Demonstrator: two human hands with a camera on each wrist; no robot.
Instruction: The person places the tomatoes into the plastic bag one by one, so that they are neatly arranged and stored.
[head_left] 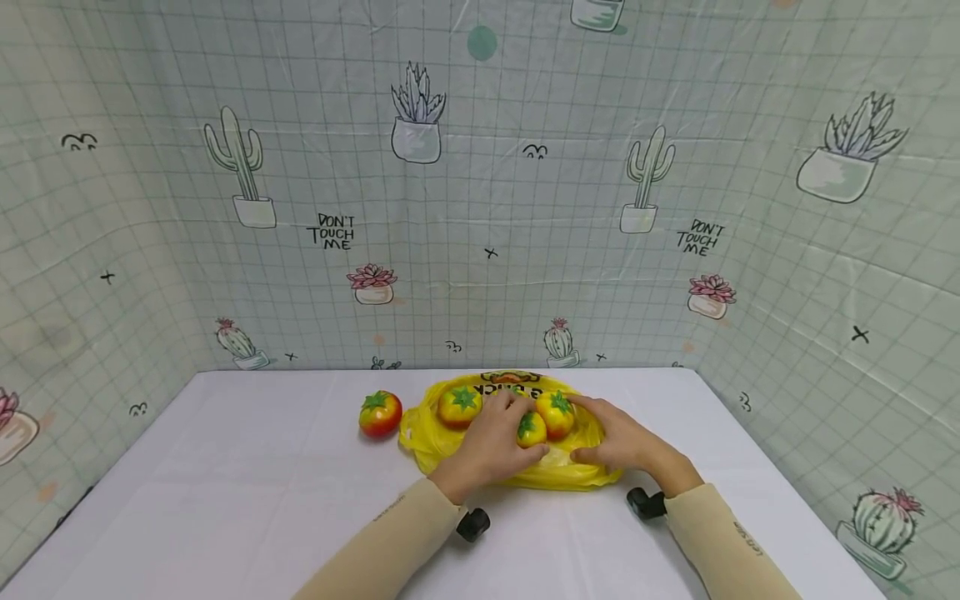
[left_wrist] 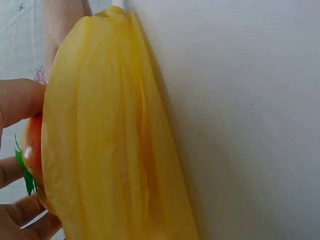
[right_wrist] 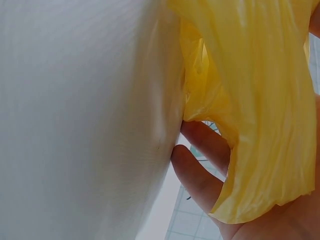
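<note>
While I watch from my remote post, both hands work at a thin, wrinkled yellow plastic bag (head_left: 558,477), near the far edge of the white cloth-covered table (head_left: 247,483), a little toward its right edge. Left hand (head_left: 495,437): thumb and fingers close round a round yellow tomato with a green leafy top (head_left: 532,429), within the bag's raised folds. Right hand (head_left: 626,437): thumb and fingers spread well apart at the bag's right side, forefinger by an upright yellow-and-red tomato with a green star crown (head_left: 556,414); I see no pinch there.

Step in hand, as I judge it: handling one tomato at the bag; whether putting in or taking out, I cannot tell. Next move calls for a steady left grip and the right side of the bag kept from collapsing over the fruit.

Looks: the bag slack and creased, black lettering toward the far edge, sides standing up loosely in both wrist views. The fruit glossy and smooth. A plump yellow-orange tomato (head_left: 460,407) sits in the bag's left part; a shiny red-orange tomato (head_left: 380,414) stands on the cloth just outside, toward the left edge.
</note>
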